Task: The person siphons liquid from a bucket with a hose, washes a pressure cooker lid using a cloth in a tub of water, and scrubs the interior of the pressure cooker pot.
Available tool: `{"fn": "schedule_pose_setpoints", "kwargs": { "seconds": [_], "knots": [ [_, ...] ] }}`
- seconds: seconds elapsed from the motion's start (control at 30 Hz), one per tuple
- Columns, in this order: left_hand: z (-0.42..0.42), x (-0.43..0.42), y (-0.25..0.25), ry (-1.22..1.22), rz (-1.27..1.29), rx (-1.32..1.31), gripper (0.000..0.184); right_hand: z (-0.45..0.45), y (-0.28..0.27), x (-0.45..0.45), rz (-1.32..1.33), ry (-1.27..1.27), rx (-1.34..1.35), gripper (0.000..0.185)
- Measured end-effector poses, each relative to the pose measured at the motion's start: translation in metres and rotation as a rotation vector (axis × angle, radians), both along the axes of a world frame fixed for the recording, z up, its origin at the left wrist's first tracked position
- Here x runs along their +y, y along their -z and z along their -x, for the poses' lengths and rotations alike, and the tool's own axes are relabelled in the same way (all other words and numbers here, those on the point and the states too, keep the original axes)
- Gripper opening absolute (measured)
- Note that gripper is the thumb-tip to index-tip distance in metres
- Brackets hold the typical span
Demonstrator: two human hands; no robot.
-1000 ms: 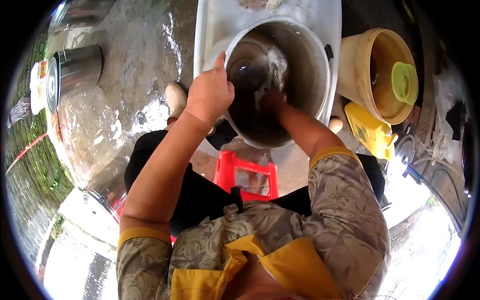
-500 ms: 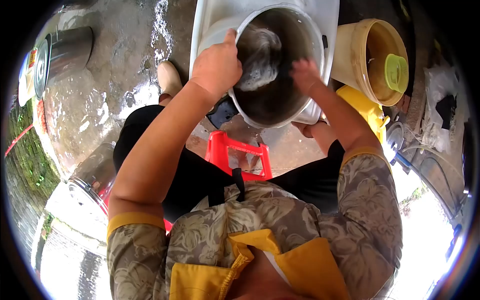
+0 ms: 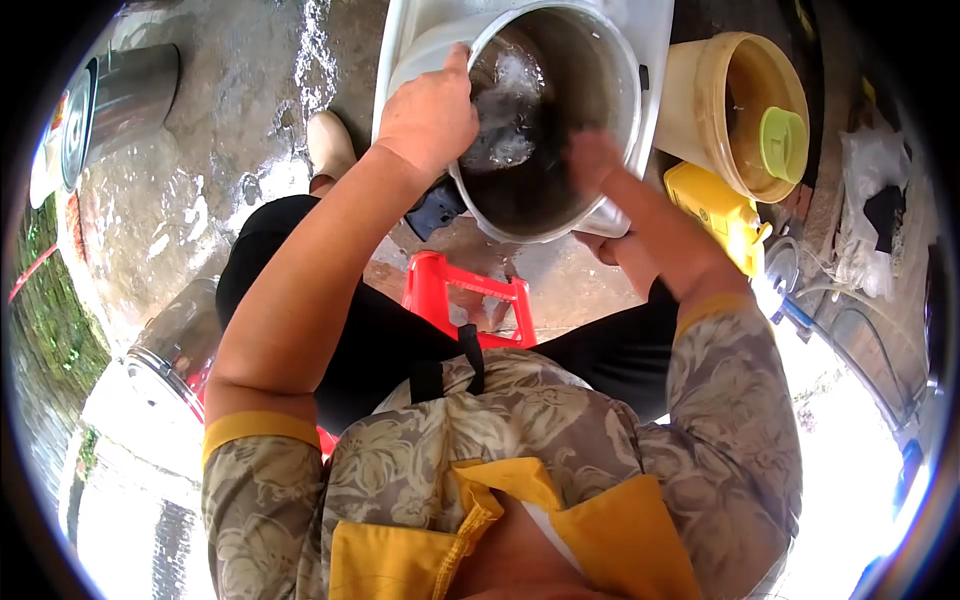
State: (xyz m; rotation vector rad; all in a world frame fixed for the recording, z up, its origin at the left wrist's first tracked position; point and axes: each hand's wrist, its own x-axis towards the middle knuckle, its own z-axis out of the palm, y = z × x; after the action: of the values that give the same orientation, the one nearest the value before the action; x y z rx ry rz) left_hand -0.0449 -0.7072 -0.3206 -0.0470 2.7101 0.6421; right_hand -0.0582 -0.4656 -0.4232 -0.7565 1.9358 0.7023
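Observation:
A large round metal pot [image 3: 605, 85] leans toward me in a white tub [image 3: 656, 60], with dark water and white foam [image 3: 505, 105] inside. My left hand [image 3: 428, 115] is closed over the left side of the pot's rim, its index finger stretched along the edge. Inside the right part of the mouth is my right hand [image 3: 593, 160], close to the inner wall. Motion smears its fingers, so whether it holds anything cannot be made out.
A beige bucket [image 3: 690, 90] with a light green plastic container [image 3: 783, 145] in it lies tilted at right, above a yellow jug [image 3: 705, 205]. A red stool [image 3: 425, 285] stands between my legs. Metal pots [image 3: 135, 95] rest on the wet floor at left.
My right hand has shifted slightly left and down inside the pot. The foam has changed shape and broken into patches. My left hand stays on the rim.

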Motion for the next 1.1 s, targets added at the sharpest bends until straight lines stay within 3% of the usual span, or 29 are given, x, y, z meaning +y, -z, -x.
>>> {"fn": "schedule_pose_setpoints", "kwargs": {
  "seconds": [0.07, 0.1, 0.17, 0.27, 0.3, 0.37, 0.4, 0.47, 0.53, 0.73, 0.8, 0.83, 0.87, 0.9, 0.97, 1.0, 1.07, 1.1],
  "knots": [
    [-0.002, 0.001, 0.003, 0.003, -0.048, 0.048, 0.057, 0.042, 0.019, 0.031, 0.265, -0.312, 0.338, 0.029],
    [-0.002, 0.002, 0.004, -0.002, -0.044, 0.044, 0.057, 0.053, 0.036, 0.029, 0.271, -0.315, 0.335, 0.029],
    [-0.004, 0.002, 0.002, 0.006, -0.060, 0.071, 0.057, 0.062, 0.069, 0.020, 0.632, -0.288, 0.517, 0.028],
    [-0.001, 0.001, 0.002, 0.015, -0.039, 0.016, 0.057, 0.048, 0.107, -0.007, 0.457, -0.122, 0.630, 0.032],
    [-0.005, 0.001, 0.003, 0.026, -0.034, -0.007, 0.057, 0.032, 0.117, -0.020, 0.304, 0.058, 0.460, 0.035],
    [0.000, 0.000, 0.003, -0.011, -0.043, -0.008, 0.057, -0.023, 0.126, -0.045, 0.306, 0.381, 0.344, 0.035],
    [0.004, -0.002, 0.003, -0.014, -0.043, -0.002, 0.057, -0.041, 0.097, -0.064, 0.745, 0.782, 0.230, 0.037],
    [0.004, -0.003, 0.002, -0.026, -0.034, -0.007, 0.056, -0.065, 0.156, -0.097, 1.043, 0.779, -0.240, 0.044],
    [0.006, -0.003, 0.003, -0.027, -0.040, -0.003, 0.055, -0.041, 0.010, -0.147, 1.227, 1.719, -0.742, 0.041],
    [0.006, -0.006, 0.014, -0.033, -0.017, 0.062, 0.055, -0.066, -0.005, -0.112, 1.471, 1.289, -0.295, 0.040],
    [0.008, -0.012, 0.019, 0.003, -0.030, 0.068, 0.054, -0.034, 0.022, 0.005, 0.591, 0.284, -0.104, 0.045],
    [0.009, -0.012, 0.021, -0.002, -0.025, 0.054, 0.054, -0.001, -0.008, -0.001, 0.149, 0.036, 0.047, 0.044],
    [0.012, -0.013, 0.025, -0.006, -0.016, 0.031, 0.055, -0.004, 0.006, 0.013, 0.216, -0.011, 0.123, 0.038],
    [0.011, -0.017, 0.029, -0.008, -0.016, 0.030, 0.055, 0.017, 0.027, 0.032, 0.374, -0.124, 0.378, 0.034],
    [0.020, -0.025, 0.045, -0.028, -0.035, 0.106, 0.049, 0.005, 0.007, 0.008, 0.168, 0.001, 0.215, 0.035],
    [0.024, -0.027, 0.053, -0.043, -0.036, 0.122, 0.049, -0.034, 0.021, -0.032, 0.096, 0.447, -0.158, 0.038],
    [0.027, -0.029, 0.070, -0.025, 0.069, 0.074, 0.042, -0.079, 0.105, -0.040, 0.787, 0.579, -0.190, 0.047],
    [0.040, -0.024, 0.069, -0.025, 0.109, 0.040, 0.034, -0.077, 0.101, -0.052, 0.791, 0.582, -0.186, 0.047]
  ]
}}
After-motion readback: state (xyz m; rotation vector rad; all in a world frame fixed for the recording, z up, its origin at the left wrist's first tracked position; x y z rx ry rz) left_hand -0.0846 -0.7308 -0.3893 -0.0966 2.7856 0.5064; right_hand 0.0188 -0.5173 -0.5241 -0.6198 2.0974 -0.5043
